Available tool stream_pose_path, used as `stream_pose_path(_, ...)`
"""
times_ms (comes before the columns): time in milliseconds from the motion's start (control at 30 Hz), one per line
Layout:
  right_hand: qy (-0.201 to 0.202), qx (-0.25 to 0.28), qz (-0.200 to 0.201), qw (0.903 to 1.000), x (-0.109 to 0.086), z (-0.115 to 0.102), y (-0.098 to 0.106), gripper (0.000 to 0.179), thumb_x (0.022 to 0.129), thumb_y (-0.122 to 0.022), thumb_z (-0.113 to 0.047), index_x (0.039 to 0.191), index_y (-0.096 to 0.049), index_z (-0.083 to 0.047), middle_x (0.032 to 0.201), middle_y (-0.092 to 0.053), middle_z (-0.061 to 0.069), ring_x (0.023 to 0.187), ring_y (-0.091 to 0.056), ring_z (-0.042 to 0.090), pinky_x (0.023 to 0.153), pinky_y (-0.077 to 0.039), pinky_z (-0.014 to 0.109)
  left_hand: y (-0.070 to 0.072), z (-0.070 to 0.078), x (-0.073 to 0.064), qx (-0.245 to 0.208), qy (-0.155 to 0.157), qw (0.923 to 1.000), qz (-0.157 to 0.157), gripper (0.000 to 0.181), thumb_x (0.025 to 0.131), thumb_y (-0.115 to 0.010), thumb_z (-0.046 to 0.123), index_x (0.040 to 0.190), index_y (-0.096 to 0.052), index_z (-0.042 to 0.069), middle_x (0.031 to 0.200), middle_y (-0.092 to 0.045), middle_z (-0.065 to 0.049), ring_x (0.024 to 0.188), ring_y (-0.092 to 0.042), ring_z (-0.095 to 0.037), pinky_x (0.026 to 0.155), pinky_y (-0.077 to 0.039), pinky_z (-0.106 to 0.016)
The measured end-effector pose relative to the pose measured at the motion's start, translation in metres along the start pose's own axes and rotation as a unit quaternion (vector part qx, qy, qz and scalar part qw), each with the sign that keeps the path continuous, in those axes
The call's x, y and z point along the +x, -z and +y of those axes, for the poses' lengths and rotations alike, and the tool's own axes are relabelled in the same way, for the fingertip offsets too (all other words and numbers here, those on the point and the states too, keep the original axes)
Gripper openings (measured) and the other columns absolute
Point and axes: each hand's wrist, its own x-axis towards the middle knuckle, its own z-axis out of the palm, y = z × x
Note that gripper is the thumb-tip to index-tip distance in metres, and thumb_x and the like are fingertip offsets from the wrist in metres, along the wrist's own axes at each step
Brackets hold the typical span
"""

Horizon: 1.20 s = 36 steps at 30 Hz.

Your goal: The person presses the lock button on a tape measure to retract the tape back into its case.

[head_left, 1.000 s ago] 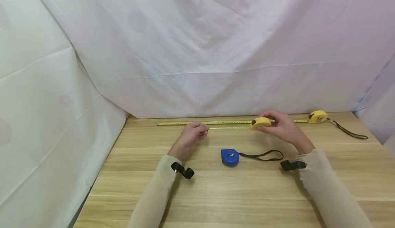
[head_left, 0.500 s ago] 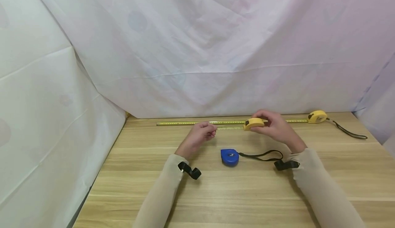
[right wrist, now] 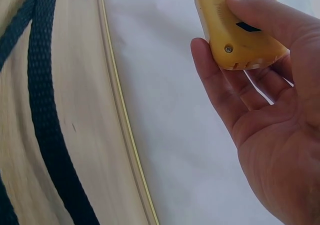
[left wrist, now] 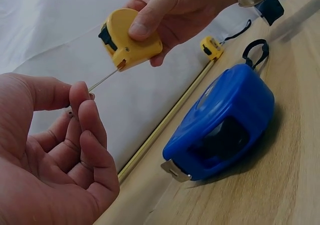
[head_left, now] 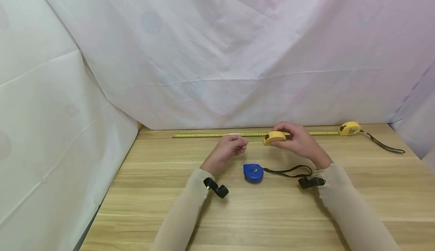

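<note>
My right hand [head_left: 300, 143] grips a yellow tape measure [head_left: 274, 138] between thumb and fingers, raised over the table. Its short run of yellow blade [head_left: 255, 142] reaches left to my left hand [head_left: 227, 151], where thumb and forefinger pinch the end. In the left wrist view the pinched blade [left wrist: 104, 79] shows edge-on as a thin line running to the case's mouth. A blue tape measure [head_left: 253, 173] with a black wrist strap [head_left: 289, 172] lies on the table in front of both hands. Its metal end hook [left wrist: 176, 170] shows in the left wrist view.
Along the back of the wooden table [head_left: 153, 205] lies a second yellow tape measure [head_left: 349, 128], its long blade [head_left: 190, 135] drawn out leftward. A black strap [head_left: 382, 143] trails from its case to the right. A white cloth [head_left: 217, 54] hangs behind the table.
Both hands have drawn closer together, the left moving right and the right moving left. The blade between them has become shorter. The blue tape measure and the back one stay put.
</note>
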Motion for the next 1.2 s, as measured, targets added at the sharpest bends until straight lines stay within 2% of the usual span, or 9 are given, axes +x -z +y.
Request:
stream_pose_path(167, -0.013, -0.004, -0.004, 0.9999, 0.003, -0.001, -0.004, 0.029, 0.094, -0.086, 0.003, 0.117, -0.074, -0.009, 0.108, -0.073, 0.005, 0.089, -0.067, 0.02, 0.071, -0.061, 0.03, -0.007, 0.0, 0.004, 0.009, 0.003, 1.0, -0.001, 0.031, 0.11, -0.065, 0.009, 0.119, -0.065, -0.02, 0.087, -0.068, -0.002, 0.08, -0.063, -0.011, 0.08, -0.055, -0.026)
stream_pose_path(467, 0.006, -0.011, -0.009, 0.9999, 0.006, -0.004, -0.012, 0.03, 0.092, -0.088, 0.004, 0.112, -0.074, -0.012, 0.106, -0.073, 0.003, 0.088, -0.067, 0.019, 0.073, -0.062, 0.031, -0.017, -0.001, 0.004, 0.03, 0.02, 0.9993, -0.007, 0.021, 0.111, -0.065, 0.012, 0.111, -0.073, -0.007, 0.09, -0.072, -0.003, 0.082, -0.064, -0.013, 0.082, -0.056, -0.027)
stream_pose_path(667, 0.01, -0.009, -0.016, 0.9998, 0.006, -0.008, -0.017, 0.03, 0.093, -0.087, 0.003, 0.112, -0.073, -0.014, 0.106, -0.073, 0.002, 0.089, -0.067, 0.02, 0.075, -0.064, 0.033, -0.021, -0.001, 0.003, 0.039, 0.019, 0.999, -0.011, 0.016, 0.11, -0.066, 0.012, 0.103, -0.076, 0.002, 0.089, -0.075, -0.002, 0.081, -0.066, -0.013, 0.081, -0.055, -0.029)
stream_pose_path(1200, 0.002, -0.018, -0.015, 0.9997, 0.006, -0.014, -0.02, 0.028, 0.094, -0.087, 0.001, 0.113, -0.072, -0.014, 0.109, -0.072, 0.004, 0.092, -0.068, 0.021, 0.079, -0.063, 0.033, -0.021, 0.002, -0.002, 0.052, 0.011, 0.9982, -0.027, 0.025, 0.112, -0.064, 0.019, 0.118, -0.078, -0.001, 0.101, -0.08, -0.006, 0.089, -0.07, -0.014, 0.092, -0.058, -0.035)
